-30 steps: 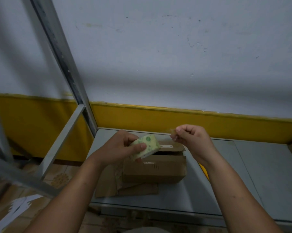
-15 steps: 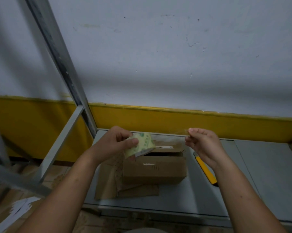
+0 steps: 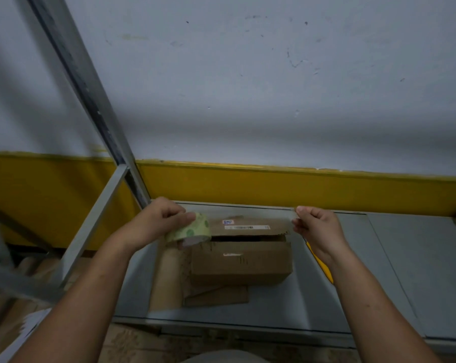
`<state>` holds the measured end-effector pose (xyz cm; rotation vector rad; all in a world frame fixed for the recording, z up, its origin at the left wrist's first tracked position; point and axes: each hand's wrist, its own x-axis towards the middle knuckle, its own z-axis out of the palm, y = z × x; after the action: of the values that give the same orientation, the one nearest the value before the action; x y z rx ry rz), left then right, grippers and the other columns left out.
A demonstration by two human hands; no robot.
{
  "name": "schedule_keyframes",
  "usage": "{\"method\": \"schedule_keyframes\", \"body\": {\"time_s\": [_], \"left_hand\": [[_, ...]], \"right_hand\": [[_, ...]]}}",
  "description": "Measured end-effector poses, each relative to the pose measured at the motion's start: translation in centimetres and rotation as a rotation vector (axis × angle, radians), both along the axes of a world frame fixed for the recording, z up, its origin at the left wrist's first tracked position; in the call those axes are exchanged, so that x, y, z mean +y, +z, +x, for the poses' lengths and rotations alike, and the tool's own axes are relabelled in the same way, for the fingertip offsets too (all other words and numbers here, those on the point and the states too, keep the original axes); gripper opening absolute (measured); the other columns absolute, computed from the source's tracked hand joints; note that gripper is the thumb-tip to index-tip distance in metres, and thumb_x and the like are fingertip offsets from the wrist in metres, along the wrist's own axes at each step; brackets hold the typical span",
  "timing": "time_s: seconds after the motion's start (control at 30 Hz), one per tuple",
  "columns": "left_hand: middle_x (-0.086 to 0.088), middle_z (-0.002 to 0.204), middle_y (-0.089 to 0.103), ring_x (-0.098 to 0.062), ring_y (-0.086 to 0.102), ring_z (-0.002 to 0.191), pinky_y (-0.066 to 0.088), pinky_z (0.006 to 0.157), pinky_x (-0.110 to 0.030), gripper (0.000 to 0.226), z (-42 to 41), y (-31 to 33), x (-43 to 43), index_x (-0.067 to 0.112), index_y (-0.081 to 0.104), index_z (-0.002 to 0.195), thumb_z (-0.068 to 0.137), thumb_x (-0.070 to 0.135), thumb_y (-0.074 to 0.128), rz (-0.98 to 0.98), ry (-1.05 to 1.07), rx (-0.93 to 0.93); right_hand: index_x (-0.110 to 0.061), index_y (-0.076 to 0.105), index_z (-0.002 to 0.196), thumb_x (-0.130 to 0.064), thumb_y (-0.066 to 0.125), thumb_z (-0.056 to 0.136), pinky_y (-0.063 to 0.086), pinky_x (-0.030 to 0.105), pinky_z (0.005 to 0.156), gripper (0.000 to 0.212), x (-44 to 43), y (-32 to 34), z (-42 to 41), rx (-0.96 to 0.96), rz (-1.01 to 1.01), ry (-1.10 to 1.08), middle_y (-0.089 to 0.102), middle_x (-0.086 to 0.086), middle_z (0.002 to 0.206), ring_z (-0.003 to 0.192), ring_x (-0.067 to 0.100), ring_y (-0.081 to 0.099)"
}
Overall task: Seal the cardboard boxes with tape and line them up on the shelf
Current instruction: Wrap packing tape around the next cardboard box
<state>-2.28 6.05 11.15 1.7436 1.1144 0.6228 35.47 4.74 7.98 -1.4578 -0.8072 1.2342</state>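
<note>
Hands (image 3: 160,222) (image 3: 317,229) at box (image 3: 241,262) ends (tape (image 3: 192,229) between)

You have a single view, worn on your head. It faces forward and down, close over the shelf (image 3: 287,310) at 6 o'clock, with the wall (image 3: 247,87) filling 12 o'clock.

Dim, bluish light, soft broad wall shadows, wide-angle bending at edges, slightly soft.
</note>
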Motion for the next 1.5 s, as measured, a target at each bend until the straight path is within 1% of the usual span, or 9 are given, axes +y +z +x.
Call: {"method": "schedule_keyframes", "body": {"time_s": [0.1,0.23,0.37,0.47,0.57,0.67,0.83,1.2,1.5], "left_hand": [[-0.016,0.056,0.038,-0.026,0.036,0.049,0.028,0.051,-0.037,0.078,-0.3,-0.7,-0.4,0.0,0.047,0.061,0.086,0.069,0.073,0.029,0.057,-0.06],[0.005,0.046,0.033,-0.011,0.034,0.042,0.027,0.048,-0.033,0.064,-0.9,-0.4,1.1,0.022,0.047,0.05,0.086,0.069,0.069,0.084,0.086,0.487],[0.003,0.053,0.036,-0.013,0.036,0.048,0.028,0.053,-0.035,0.063,-0.7,-1.2,2.6,0.022,0.051,0.058,0.08,0.08,0.065,0.061,0.13,0.739],[0.017,0.088,0.062,-0.005,0.059,0.075,0.049,0.064,-0.032,0.041,-0.3,-1.7,2.7,0.034,0.065,0.094,0.083,0.073,0.071,0.071,0.123,0.701],[0.029,0.12,0.061,0.001,0.06,0.107,0.055,0.093,-0.035,0.025,0.4,-1.9,2.9,0.049,0.062,0.115,0.093,0.058,0.071,-0.001,-0.08,0.591],[0.026,0.12,0.062,0.001,0.058,0.112,0.051,0.102,-0.038,0.01,1.5,-2.4,4.2,0.047,0.069,0.108,0.099,0.045,0.067,-0.094,-0.293,0.675],[0.01,0.117,0.07,-0.011,0.064,0.111,0.052,0.102,-0.039,0.013,3.3,-3.5,6.8,0.034,0.071,0.113,0.104,0.037,0.064,-0.246,-0.484,0.797],[0.013,0.115,0.078,-0.015,0.07,0.115,0.049,0.112,-0.047,0.028,3.0,-5.6,9.2,0.036,0.083,0.108,0.105,0.046,0.057,-0.56,-0.458,0.873],[0.012,0.123,0.073,-0.015,0.066,0.117,0.05,0.11,-0.043,0.032,3.5,-5.5,9.7,0.038,0.081,0.111,0.108,0.049,0.052,-0.537,-0.436,0.927]], "right_hand": [[-0.006,0.071,0.088,-0.007,0.062,0.101,0.053,0.032,0.069,0.016,-0.1,-0.8,-0.1,-0.012,-0.017,0.022,0.065,0.006,0.07,0.07,0.017,0.061],[-0.007,0.071,0.09,-0.008,0.064,0.1,0.053,0.031,0.068,0.012,0.4,-1.5,0.3,-0.122,-0.018,-0.004,0.069,0.007,0.071,0.072,0.019,0.064],[-0.013,0.074,0.085,-0.013,0.065,0.1,0.057,0.035,0.071,0.017,1.1,-2.4,0.3,-0.321,0.03,0.0,0.074,0.01,0.079,0.077,0.025,0.071],[-0.019,0.075,0.081,-0.017,0.065,0.1,0.055,0.035,0.074,0.021,1.4,-3.3,0.7,-0.439,0.037,0.023,0.074,0.003,0.082,0.081,0.019,0.069],[-0.016,0.075,0.077,-0.017,0.067,0.098,0.052,0.035,0.077,0.022,1.4,-4.6,1.6,-0.42,0.013,0.005,0.073,0.002,0.08,0.079,0.018,0.067],[-0.01,0.076,0.083,-0.016,0.066,0.098,0.055,0.04,0.082,0.018,1.4,-5.4,2.0,-0.413,0.013,0.026,0.076,0.009,0.083,0.084,0.026,0.071],[-0.011,0.075,0.085,-0.009,0.065,0.098,0.061,0.043,0.087,0.017,1.5,-6.5,2.3,-0.301,-0.023,0.01,0.077,0.013,0.083,0.087,0.033,0.074],[-0.006,0.075,0.088,-0.006,0.067,0.097,0.062,0.04,0.081,0.012,0.9,-9.2,2.7,-0.176,-0.164,0.003,0.075,0.02,0.087,0.087,0.033,0.074],[-0.006,0.072,0.087,-0.007,0.065,0.099,0.063,0.041,0.073,0.013,0.6,-10.6,2.0,-0.165,-0.222,-0.021,0.071,0.02,0.105,0.083,0.033,0.076]]}}
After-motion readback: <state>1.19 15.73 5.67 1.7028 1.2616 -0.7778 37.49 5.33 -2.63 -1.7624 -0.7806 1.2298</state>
